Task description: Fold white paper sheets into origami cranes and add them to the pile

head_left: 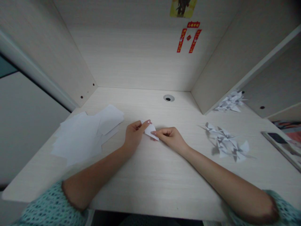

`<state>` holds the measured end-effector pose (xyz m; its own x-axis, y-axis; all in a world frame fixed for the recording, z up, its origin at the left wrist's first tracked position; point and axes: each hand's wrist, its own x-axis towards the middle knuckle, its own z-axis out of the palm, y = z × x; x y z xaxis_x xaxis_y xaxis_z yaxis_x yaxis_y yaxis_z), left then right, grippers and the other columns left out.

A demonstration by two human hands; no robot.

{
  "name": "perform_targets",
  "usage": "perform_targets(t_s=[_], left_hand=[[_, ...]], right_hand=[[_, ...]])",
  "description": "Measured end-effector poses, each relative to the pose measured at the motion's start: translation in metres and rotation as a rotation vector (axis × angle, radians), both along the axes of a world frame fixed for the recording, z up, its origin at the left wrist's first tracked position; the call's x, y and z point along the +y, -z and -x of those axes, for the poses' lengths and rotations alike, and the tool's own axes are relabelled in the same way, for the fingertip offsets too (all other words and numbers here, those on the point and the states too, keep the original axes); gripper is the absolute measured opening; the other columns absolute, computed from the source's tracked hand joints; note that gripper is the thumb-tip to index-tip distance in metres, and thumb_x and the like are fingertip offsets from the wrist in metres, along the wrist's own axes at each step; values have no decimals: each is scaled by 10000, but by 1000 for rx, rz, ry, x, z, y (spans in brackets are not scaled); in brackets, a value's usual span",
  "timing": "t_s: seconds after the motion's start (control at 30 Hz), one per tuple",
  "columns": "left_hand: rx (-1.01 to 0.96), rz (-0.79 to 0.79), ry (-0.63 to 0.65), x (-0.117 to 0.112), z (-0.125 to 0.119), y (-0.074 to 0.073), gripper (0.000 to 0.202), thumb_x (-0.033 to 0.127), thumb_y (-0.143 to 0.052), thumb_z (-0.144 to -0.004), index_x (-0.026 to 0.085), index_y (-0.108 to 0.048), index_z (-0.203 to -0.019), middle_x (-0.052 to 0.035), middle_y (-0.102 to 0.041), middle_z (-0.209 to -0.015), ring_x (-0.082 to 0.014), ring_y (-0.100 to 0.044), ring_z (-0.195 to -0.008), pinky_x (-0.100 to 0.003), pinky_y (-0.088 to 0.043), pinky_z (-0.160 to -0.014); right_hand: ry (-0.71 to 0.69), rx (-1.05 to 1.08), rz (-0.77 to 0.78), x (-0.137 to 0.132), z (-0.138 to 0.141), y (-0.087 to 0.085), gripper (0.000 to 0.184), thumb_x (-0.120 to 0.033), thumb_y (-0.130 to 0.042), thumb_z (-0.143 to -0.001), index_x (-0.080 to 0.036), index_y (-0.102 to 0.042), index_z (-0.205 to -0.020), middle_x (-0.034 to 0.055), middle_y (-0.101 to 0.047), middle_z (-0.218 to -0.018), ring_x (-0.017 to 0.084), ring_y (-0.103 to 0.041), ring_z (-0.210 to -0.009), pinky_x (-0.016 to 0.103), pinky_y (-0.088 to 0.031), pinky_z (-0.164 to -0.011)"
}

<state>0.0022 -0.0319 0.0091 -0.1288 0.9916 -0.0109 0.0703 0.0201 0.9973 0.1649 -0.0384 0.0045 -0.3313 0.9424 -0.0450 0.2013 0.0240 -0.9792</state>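
Note:
A small folded piece of white paper [150,130] is held just above the middle of the desk. My left hand [135,134] pinches its upper left part between thumb and fingers. At its lower right end, my right hand [171,137] grips the paper with thumb and fingertips. To the left of my hands lies a spread pile of white paper sheets [80,136]. On the right are several folded white paper cranes [227,141], resting in a loose group. The underside of the held paper is hidden by my fingers.
More folded paper pieces [230,102] are heaped by the right divider panel [225,59]. A phone [283,146] lies at the desk's right side. A round cable hole [168,98] sits near the back wall, which carries red stickers [181,40].

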Motion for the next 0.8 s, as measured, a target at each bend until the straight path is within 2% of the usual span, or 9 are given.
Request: perform_targets(t_s=[0.17, 0.27, 0.43, 0.6, 0.8], left_hand=[[-34, -39, -16, 3, 2, 2, 370, 476, -661, -725, 153, -608, -551, 6, -613, -598, -105, -500, -565, -228, -314, -520], [-36, -47, -11, 3, 2, 3, 350, 465, -654, -739, 156, -621, -576, 6, -625, -616, -107, -514, -582, -224, -327, -535], [-33, -51, -23, 1, 0, 3, 345, 456, -660, -737, 157, -610, -571, -3, -651, -646, -127, -562, -638, -222, -357, -560], [-23, -67, -13, -1, -1, 1, 346, 440, -659, -740, 157, -599, -550, -19, -682, -692, -135, -580, -664, -227, -380, -586], [43, -53, 72, 0, -1, 1, 322, 465, -650, -738, 155, -676, -659, 2, -640, -635, -116, -514, -583, -230, -354, -543]], right_hand=[[-23, -114, -155, -2, 0, 2, 424, -497, -525, -844, -154, -647, -627, -7, -549, -552, 97, -414, -510, 239, -306, -515], [-22, -281, -343, -4, -1, 1, 444, -467, -445, -907, -171, -590, -608, -14, -523, -539, 100, -427, -505, 239, -317, -532], [-51, -530, -667, -3, -5, -5, 427, -412, -418, -938, -184, -523, -593, 5, -514, -570, 129, -483, -581, 254, -345, -616], [-118, -608, -710, -1, -9, -4, 414, -381, -407, -948, -185, -553, -613, 12, -553, -577, 133, -519, -591, 248, -355, -617], [-173, -507, -701, -1, -11, 0, 498, -383, -430, -938, -192, -550, -495, -11, -520, -471, 117, -516, -532, 241, -370, -620]])
